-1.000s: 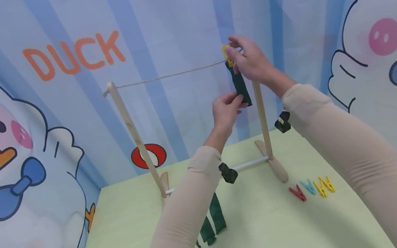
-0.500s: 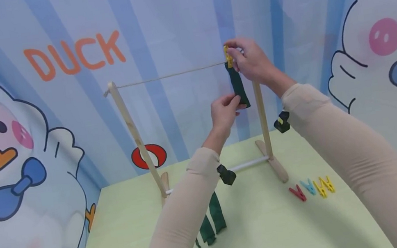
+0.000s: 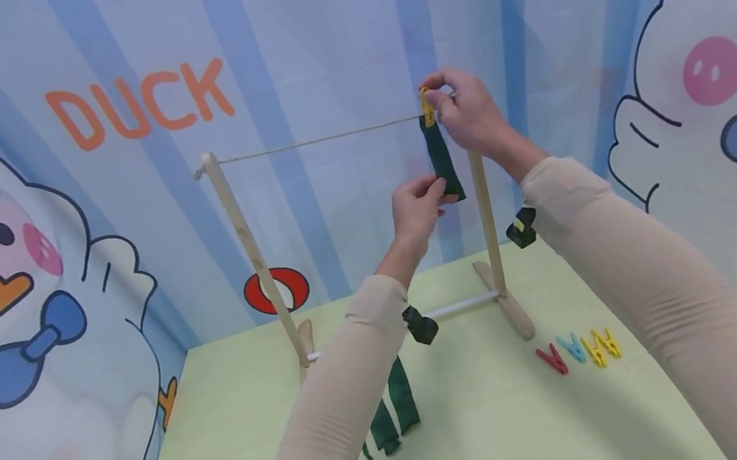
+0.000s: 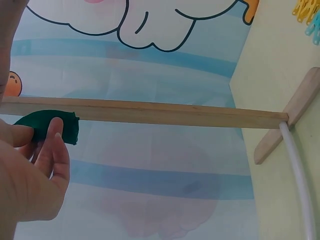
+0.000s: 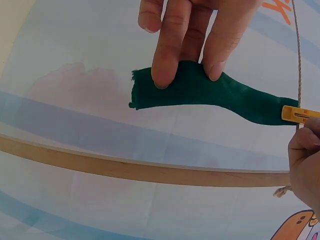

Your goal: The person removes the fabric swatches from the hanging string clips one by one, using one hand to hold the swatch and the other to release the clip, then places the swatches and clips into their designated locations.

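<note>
A dark green fabric strip (image 3: 442,156) hangs from the string (image 3: 323,140) close to the right post. Its top end sits in the jaws of a yellow clothespin (image 3: 427,108) that also straddles the string, as the right wrist view shows. My right hand (image 3: 468,114) pinches this clothespin's upper end between thumb and fingers. Lower down, my left hand (image 3: 416,212) pinches the strip near its bottom end. In the right wrist view the left fingers (image 5: 170,60) lie along the edge of the green strip (image 5: 195,92), and its frayed end sticks out past them.
The string runs between two wooden posts (image 3: 241,238) joined low by a white bar (image 3: 463,304). More green strips (image 3: 403,398) lie on the table under the left forearm. To the right lie a red clothespin (image 3: 552,359), a blue one (image 3: 571,348) and two yellow ones (image 3: 593,350).
The right hand and yellow clothespin have shifted slightly right along the string, with the strip's top end. The left hand has stayed nearly still on the strip.
</note>
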Demonstrator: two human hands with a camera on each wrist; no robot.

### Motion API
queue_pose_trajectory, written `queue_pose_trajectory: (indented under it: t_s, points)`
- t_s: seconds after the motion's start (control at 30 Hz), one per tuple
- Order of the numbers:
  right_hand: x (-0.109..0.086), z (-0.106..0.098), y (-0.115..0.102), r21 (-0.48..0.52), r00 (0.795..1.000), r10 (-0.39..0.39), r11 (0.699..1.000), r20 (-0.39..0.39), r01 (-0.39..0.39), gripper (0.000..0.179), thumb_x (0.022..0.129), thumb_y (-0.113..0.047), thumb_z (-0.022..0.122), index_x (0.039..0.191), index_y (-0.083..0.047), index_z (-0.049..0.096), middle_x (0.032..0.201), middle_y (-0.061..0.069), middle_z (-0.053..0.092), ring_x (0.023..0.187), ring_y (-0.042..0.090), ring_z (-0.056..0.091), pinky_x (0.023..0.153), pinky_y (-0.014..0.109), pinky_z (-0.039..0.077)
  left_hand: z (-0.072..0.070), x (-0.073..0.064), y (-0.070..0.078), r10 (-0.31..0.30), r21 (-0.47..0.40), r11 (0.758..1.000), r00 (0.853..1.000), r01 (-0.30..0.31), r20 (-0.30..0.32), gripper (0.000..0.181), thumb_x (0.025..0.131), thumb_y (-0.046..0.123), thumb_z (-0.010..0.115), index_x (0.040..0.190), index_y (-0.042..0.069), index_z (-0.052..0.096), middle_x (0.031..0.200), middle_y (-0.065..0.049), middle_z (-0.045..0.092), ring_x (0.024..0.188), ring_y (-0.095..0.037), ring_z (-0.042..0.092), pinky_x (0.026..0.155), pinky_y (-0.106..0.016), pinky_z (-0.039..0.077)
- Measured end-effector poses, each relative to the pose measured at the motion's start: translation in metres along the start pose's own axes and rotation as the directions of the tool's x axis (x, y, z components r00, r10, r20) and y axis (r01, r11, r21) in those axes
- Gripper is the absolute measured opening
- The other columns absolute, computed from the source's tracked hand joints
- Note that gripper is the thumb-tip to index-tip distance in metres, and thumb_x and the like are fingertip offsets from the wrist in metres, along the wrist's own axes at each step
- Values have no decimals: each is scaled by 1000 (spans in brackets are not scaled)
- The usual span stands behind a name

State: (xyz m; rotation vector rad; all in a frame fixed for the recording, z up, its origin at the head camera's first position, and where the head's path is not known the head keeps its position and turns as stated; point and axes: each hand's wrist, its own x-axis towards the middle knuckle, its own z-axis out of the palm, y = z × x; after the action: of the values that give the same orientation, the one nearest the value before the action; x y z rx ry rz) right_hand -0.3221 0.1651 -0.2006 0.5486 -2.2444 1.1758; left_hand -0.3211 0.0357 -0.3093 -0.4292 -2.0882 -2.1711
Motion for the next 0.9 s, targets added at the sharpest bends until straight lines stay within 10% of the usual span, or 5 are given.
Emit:
queue_pose_trajectory:
  t_s: [0.9]
  points:
    - [-1, 2, 0, 36, 986, -45, 998, -160, 51, 25, 104, -23, 55, 107, -2, 68, 99, 5, 63, 53, 17, 43, 51, 28, 37, -7, 1, 2, 13, 8, 1000, 1000, -13, 11, 22, 99, 20, 64, 115, 6, 71, 100, -3, 73, 85, -14, 73, 84, -39, 56]
